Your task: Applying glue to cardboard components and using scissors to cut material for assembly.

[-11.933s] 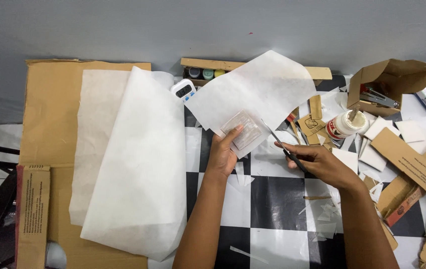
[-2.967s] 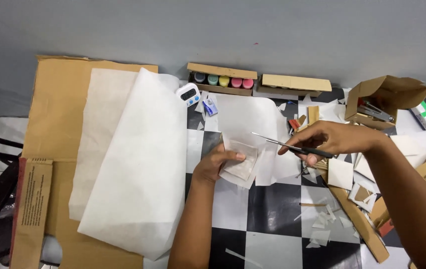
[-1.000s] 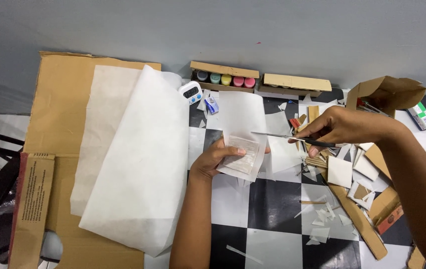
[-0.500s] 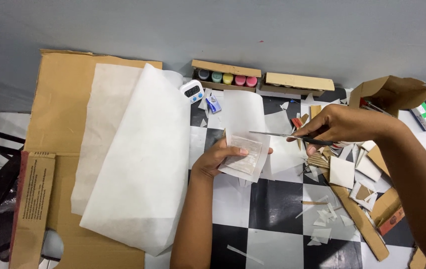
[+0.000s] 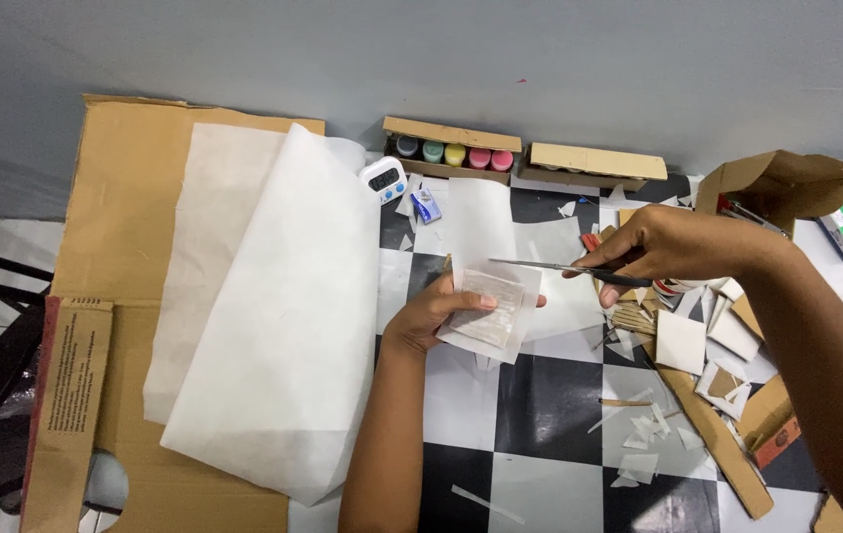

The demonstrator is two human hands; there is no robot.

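The left hand (image 5: 438, 314) was closed on a small translucent white paper piece (image 5: 488, 314), thumb on top and fingers underneath, holding it up just above the black-and-white checkered floor (image 5: 549, 395). The right hand (image 5: 673, 242) was curled through the handles of a pair of slim dark-handled scissors (image 5: 569, 268), whose blades looked nearly closed and pointed left, their tip lying at the top edge of the held piece. Just behind the piece, a larger trimmed sheet of the same thin white paper (image 5: 485, 222) lay flat on the floor, and loose white offcuts (image 5: 643, 434) were scattered to the right among brown cardboard strips (image 5: 712, 444); judging from these, much of the trimming seemed done, while the held piece appeared to have its upper edge yet to be finished. Farther left, a big folded sheet of white tissue paper (image 5: 273, 316) rested uncut on a flat brown cardboard panel (image 5: 120, 227). Against the grey wall stood an open cardboard box of coloured paint pots (image 5: 451, 153), with a small white digital timer (image 5: 383, 180) just beside it
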